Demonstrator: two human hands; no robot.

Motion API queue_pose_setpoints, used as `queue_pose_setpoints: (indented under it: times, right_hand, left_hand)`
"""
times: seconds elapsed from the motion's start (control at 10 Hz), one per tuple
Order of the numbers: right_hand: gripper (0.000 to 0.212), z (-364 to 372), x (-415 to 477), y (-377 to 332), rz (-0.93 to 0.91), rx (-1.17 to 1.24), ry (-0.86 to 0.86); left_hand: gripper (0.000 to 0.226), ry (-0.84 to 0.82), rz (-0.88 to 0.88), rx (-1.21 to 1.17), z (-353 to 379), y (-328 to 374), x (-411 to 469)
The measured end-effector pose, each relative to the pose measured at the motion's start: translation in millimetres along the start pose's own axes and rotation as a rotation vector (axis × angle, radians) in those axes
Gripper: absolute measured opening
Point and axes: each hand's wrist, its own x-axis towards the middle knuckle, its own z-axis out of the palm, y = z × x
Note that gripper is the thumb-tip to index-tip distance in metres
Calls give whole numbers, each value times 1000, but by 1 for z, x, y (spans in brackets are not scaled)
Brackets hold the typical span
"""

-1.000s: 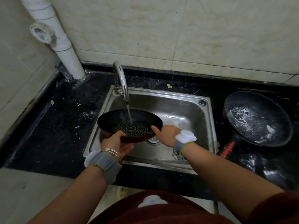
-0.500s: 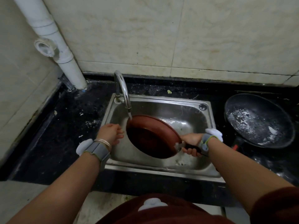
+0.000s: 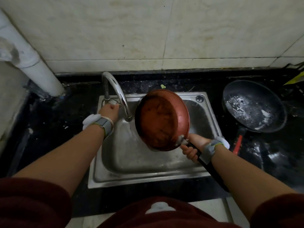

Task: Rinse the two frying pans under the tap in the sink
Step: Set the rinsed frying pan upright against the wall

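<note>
Gripping the red pan (image 3: 162, 119) by its handle, our right hand (image 3: 193, 145) tilts it over the sink (image 3: 148, 180); left hand (image 3: 108, 111) on the tap (image 3: 118, 92), hold unclear. Pan 1 seems rinsed; next, we lift the black pan (image 3: 253, 106) off the counter (image 3: 65, 120).

red pan (image 3: 162, 120) | blk pan (image 3: 254, 106), wht specks | steel sink (image 3: 131, 176)

Small home kitchen: stainless-steel sink (image 3: 148, 180) w/ curved chrome tap (image 3: 115, 89), set in black stone worktop (image 3: 65, 129); cream wall tiles (image 3: 115, 30) behind, white plastic drainpipe (image 3: 41, 71) at left, round black frying pan (image 3: 253, 106) at right.
</note>
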Motion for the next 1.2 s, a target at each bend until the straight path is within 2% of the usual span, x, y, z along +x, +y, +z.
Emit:
queue_pose_setpoints:
  times: [0.1, 0.4, 0.6, 0.7, 0.8, 0.9, 1.0, 1.1, 1.2]
  right_hand:
    - [35, 3, 3, 2, -12, 33, -20]
    - [24, 22, 15, 11, 48, 178, -93]
    - [42, 26, 17, 15, 56, 259, -67]
    - [34, 30, 14, 15, 35, 273, -71]
    - [26, 32, 11, 16, 8, 299, -95]
    - [26, 32, 7, 20, -17, 326, -104]
    - [27, 29, 3, 26, -46, 352, -126]
    - [29, 29, -4, 32, -74, 336, -137]
    - [27, 26, -20, 39, -131, 335, -120]
  left_hand:
    - [31, -68, -13, 145, -3, 5, 21]
    - [40, -171, -116, -248, 14, 12, 46]
    - [39, -166, -125, -213, 18, 15, 66]
    - [39, -177, -171, -294, 23, 12, 82]
    - [24, -141, -160, -323, 25, 16, 77]
    - [36, -102, -69, -283, 29, 11, 61]
    - [39, -112, -69, -236, 35, -4, 51]
    - [25, -116, -89, -140, 47, -19, 36]
    - [20, -220, -161, -106, 59, -34, 8]
